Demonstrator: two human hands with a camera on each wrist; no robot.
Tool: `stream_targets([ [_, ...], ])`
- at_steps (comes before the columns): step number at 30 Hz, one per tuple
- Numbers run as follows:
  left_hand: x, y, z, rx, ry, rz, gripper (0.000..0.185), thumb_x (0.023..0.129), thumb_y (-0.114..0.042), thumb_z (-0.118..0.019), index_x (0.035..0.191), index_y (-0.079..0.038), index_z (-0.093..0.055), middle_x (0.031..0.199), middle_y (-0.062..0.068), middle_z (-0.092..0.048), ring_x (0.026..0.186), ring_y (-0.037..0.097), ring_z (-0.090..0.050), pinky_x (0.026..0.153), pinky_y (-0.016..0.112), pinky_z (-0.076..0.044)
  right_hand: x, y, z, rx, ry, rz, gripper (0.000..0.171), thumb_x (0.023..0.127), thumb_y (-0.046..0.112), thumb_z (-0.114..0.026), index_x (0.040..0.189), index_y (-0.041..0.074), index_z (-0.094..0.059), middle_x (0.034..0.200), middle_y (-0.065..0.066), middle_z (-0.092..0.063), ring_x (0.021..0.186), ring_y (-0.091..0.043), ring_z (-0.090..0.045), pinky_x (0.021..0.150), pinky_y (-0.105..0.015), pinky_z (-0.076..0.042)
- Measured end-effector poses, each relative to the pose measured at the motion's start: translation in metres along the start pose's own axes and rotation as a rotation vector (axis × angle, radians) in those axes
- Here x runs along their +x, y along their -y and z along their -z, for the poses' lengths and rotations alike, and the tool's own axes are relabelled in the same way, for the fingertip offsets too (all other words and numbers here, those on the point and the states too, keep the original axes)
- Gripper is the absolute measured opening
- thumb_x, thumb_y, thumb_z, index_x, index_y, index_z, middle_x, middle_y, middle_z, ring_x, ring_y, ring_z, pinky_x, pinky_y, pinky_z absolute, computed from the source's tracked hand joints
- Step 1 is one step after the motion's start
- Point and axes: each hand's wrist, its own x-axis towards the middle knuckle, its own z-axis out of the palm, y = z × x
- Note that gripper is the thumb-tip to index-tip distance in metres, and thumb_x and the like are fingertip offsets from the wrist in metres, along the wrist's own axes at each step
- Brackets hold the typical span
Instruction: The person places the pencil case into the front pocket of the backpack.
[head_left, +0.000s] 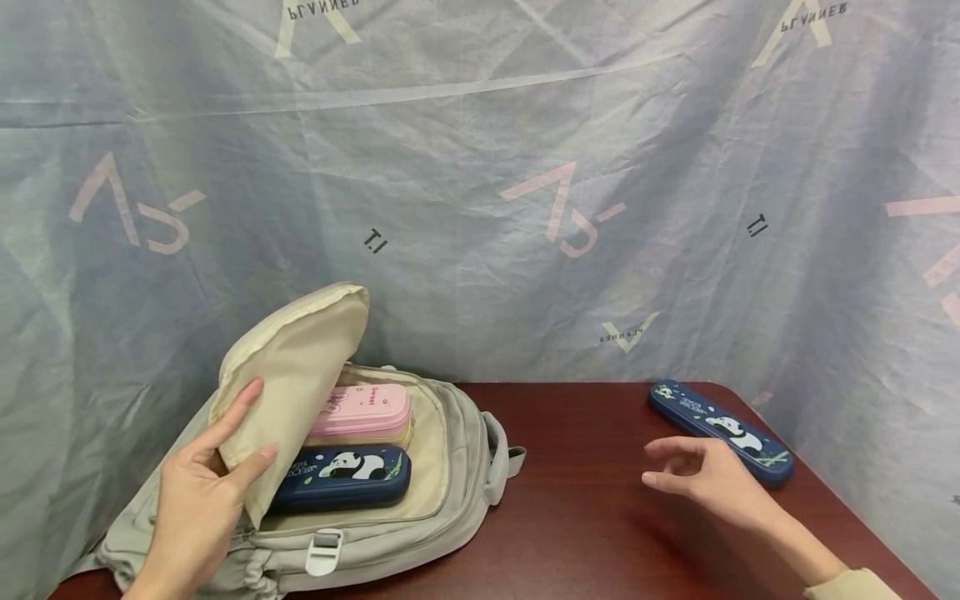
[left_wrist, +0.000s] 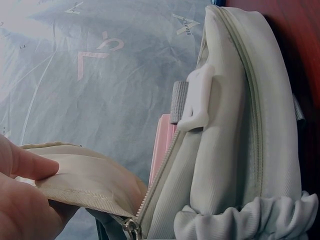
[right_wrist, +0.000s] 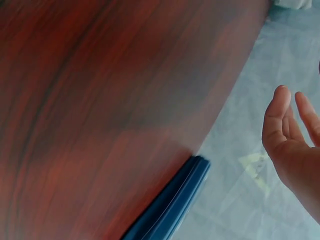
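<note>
A light grey backpack [head_left: 461,467] lies on the table with its front flap [head_left: 300,392] lifted. My left hand [head_left: 202,487] grips the flap's edge between thumb and fingers; the left wrist view shows the thumb on the flap's cream lining [left_wrist: 95,175]. Inside the backpack lie a pink pencil case [head_left: 375,406] and, nearer me, a navy pencil case with a panda [head_left: 360,475], both partly covered by the flap. My right hand [head_left: 705,483] hovers with fingers loosely bent, holding nothing. Just beyond it, a second navy panda pencil case [head_left: 720,429] lies on the table.
The dark red wooden table [head_left: 570,517] extends between the backpack and the second navy case. A grey printed cloth [head_left: 480,208] hangs behind and along the sides. A white buckle [head_left: 324,552] sits on the backpack's near side, and a strap loop [head_left: 497,458] sticks out rightward.
</note>
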Motion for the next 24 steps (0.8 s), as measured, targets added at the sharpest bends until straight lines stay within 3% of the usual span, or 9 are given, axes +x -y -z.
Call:
stream_targets([
  [19,0.001,-0.001,-0.002,0.065,0.007,0.024,0.074,0.091,0.024,-0.063,0.156,-0.009,-0.052,0.171,0.007,-0.029,0.145,0.015,-0.041,0.097,0.009,-0.045,-0.001,-0.065,0.059,-0.324,-0.130,-0.099,0.070,0.088,0.046,-0.086,0.139,0.002,-0.066,0.071,-0.003,-0.051,0.061,-0.016,-0.045,0.050,-0.031,-0.035],
  [21,0.001,-0.002,-0.002,0.063,0.003,0.024,0.074,0.091,0.025,-0.063,0.156,-0.009,-0.052,0.171,0.007,-0.029,0.145,0.015,-0.041,0.097,0.010,-0.045,0.000,-0.072,0.064,-0.358,-0.146,-0.104,0.073,0.088,0.048,-0.085,0.139,0.000,-0.066,0.079,-0.012,-0.055,0.069,-0.023,-0.052,0.055,-0.034,-0.042],
  [24,0.001,-0.002,-0.002,0.072,0.002,0.026,0.074,0.091,0.024,-0.063,0.156,-0.009,-0.052,0.171,0.006,-0.029,0.147,0.016,-0.039,0.097,0.009,-0.045,0.003,-0.081,0.070,-0.406,-0.154,-0.118,0.079,0.088,0.052,-0.083,0.141,-0.004,-0.063,0.110,-0.035,-0.057,0.097,-0.045,-0.057,0.074,-0.053,-0.053],
])
